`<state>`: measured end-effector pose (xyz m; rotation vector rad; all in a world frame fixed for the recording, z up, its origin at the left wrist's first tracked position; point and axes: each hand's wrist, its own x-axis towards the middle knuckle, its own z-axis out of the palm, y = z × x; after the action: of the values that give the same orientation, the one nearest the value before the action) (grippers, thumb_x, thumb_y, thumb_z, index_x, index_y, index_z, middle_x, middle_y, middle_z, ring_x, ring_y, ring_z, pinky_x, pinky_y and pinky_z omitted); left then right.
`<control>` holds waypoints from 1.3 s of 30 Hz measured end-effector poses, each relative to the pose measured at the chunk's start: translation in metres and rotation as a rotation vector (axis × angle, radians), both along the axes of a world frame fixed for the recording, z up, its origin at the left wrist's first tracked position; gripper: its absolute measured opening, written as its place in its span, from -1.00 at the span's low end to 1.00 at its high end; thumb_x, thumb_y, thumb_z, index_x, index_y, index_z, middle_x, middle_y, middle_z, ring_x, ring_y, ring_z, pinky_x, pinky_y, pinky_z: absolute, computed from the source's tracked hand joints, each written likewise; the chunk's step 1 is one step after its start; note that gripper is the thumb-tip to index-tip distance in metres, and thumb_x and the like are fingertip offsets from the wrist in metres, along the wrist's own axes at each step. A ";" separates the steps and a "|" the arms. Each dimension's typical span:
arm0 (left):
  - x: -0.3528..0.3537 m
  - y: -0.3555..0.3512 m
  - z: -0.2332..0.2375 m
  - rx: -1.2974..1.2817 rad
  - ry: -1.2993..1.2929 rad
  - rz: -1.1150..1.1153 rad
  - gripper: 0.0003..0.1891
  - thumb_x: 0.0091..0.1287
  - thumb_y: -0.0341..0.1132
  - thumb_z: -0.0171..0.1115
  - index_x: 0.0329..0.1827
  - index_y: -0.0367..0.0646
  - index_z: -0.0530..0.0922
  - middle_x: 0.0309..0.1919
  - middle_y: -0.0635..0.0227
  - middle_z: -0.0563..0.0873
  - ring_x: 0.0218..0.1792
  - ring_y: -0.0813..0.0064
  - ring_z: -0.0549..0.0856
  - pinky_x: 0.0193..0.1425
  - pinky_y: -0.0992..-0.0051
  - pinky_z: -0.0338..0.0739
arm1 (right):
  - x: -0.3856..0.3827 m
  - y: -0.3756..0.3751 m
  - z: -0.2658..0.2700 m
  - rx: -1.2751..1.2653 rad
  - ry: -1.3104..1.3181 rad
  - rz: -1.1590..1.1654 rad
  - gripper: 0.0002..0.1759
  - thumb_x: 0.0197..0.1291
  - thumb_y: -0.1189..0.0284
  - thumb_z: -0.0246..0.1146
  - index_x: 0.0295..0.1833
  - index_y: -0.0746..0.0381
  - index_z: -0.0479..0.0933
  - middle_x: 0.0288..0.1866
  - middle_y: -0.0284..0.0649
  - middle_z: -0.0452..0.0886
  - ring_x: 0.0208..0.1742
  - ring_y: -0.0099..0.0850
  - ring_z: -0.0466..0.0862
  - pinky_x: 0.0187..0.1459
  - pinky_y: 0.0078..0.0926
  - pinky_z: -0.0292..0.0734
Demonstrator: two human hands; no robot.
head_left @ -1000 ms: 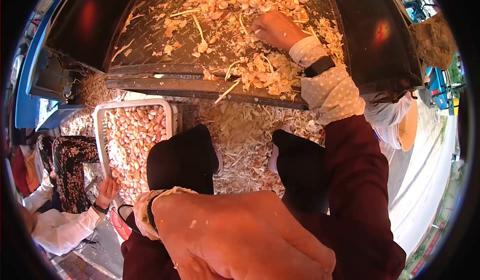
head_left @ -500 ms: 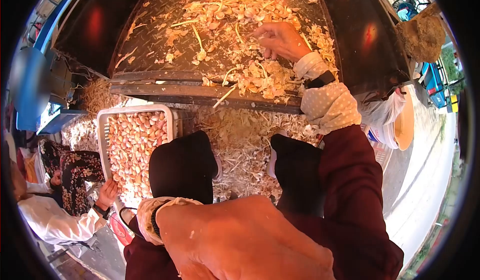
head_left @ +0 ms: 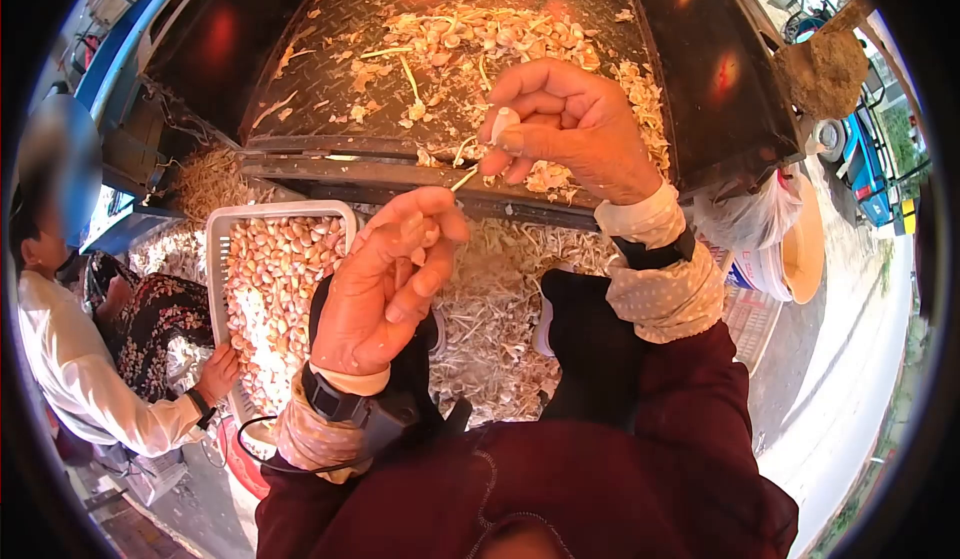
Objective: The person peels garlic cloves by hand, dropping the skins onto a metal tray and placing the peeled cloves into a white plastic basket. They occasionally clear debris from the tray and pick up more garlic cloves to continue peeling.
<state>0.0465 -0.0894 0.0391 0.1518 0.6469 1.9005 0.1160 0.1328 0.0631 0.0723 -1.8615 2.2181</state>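
Note:
My right hand point(head_left: 575, 129) is raised over the front edge of a dark metal tray point(head_left: 330, 79), pinching a pale garlic clove point(head_left: 505, 124) between thumb and fingers. My left hand point(head_left: 390, 279), lower and to the left, has its fingers curled around a garlic clove point(head_left: 424, 243). Behind my right hand lies a heap of garlic cloves point(head_left: 490, 37) with loose skins and thin green stalks. To the left of my left hand stands a light plastic crate point(head_left: 350, 221) full of cloves.
At the left sits another person point(head_left: 90, 359), one hand at the crate's edge. Husks point(head_left: 490, 339) cover the ground between my feet. On the right are a white bucket point(head_left: 770, 269) with a plastic bag, and a blue vehicle point(head_left: 868, 174) farther off.
My left hand has moved from near the camera up and forward, beside the crate. My right hand has lifted from the heap and come nearer, with a clove between its fingers.

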 end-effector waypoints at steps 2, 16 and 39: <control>-0.003 -0.003 0.001 -0.080 0.011 0.106 -0.66 0.40 -0.40 0.10 0.20 -0.32 0.48 -0.20 0.19 0.64 -0.51 0.69 0.46 -0.67 0.76 0.23 | -0.001 -0.021 0.008 0.124 -0.012 0.046 -0.76 0.26 0.48 0.30 0.00 0.33 0.51 -0.28 -0.24 0.69 -0.27 -0.49 0.74 -0.38 -0.64 0.61; 0.025 -0.037 0.024 -0.132 0.903 0.635 -0.83 0.27 -0.58 0.23 -0.10 -0.30 0.67 -0.30 0.32 0.67 -0.50 0.72 0.52 -0.51 0.70 0.32 | 0.019 -0.096 0.034 -0.036 -0.024 0.165 -0.77 0.36 0.48 0.21 0.05 0.33 0.59 -0.31 -0.22 0.71 -0.45 -0.51 0.73 -0.55 -0.73 0.53; 0.040 -0.057 0.075 0.397 1.430 0.487 -0.84 0.14 -0.52 0.37 -0.22 -0.36 0.67 -0.43 0.14 0.68 -0.57 0.43 0.64 -0.57 0.61 0.40 | 0.074 -0.120 0.106 -0.623 0.234 0.550 -0.88 0.12 0.71 0.30 -0.41 0.59 0.56 -0.63 -0.04 0.51 -0.80 -0.42 0.46 -0.80 -0.57 0.21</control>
<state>0.0867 -0.1461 0.1138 1.8486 1.2696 2.1477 0.1904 0.0129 0.1687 0.7656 -1.0423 2.8885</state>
